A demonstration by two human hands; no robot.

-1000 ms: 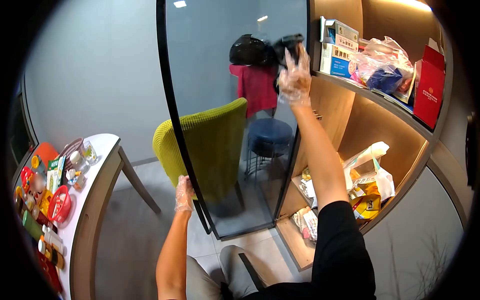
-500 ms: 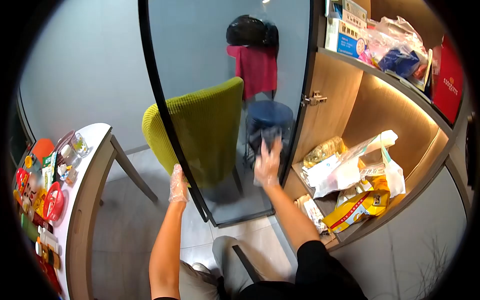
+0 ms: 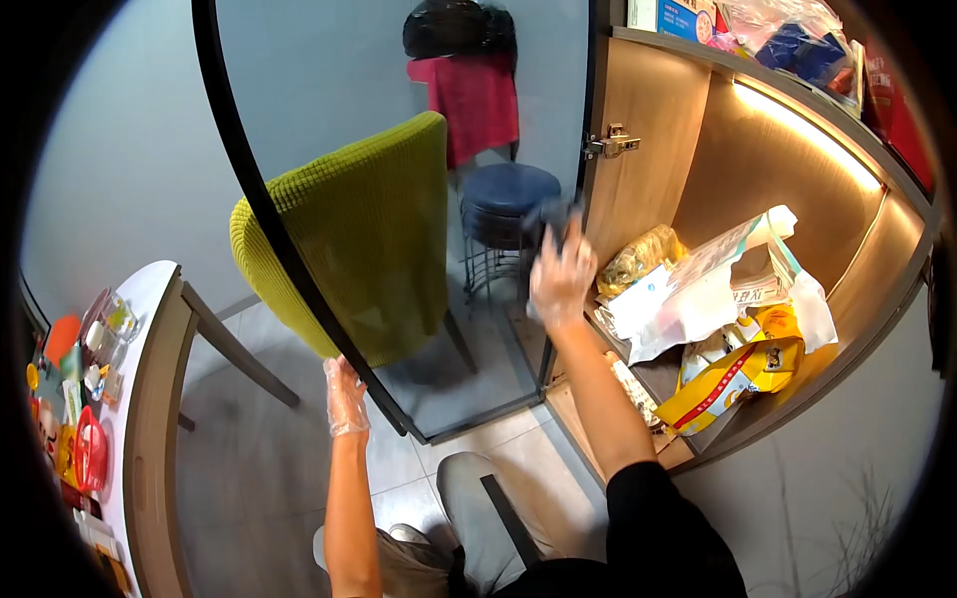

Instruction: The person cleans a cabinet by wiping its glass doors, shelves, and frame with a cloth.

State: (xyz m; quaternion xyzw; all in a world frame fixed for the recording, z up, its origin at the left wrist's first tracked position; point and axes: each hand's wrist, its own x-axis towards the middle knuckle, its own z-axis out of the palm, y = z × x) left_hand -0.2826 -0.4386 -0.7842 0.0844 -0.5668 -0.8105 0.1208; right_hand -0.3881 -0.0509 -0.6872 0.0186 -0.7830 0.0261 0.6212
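Note:
A glass cabinet door with a thin black frame stands swung open in front of me. At its left frame edge, low down, is my left hand in a clear plastic glove, its fingers closed around the edge. My right hand, also gloved, presses a dark cloth to the glass near the hinge side. Motion blurs the cloth, and the hand covers part of it.
Behind the glass are a green chair and blue round stools. To the right, an open lit cabinet holds a white plastic bag and a yellow packet. A cluttered table stands left.
My right hand has moved the dark cloth across the glass to the right, toward the hinge side. My left hand stays on the door edge. The view has shifted slightly.

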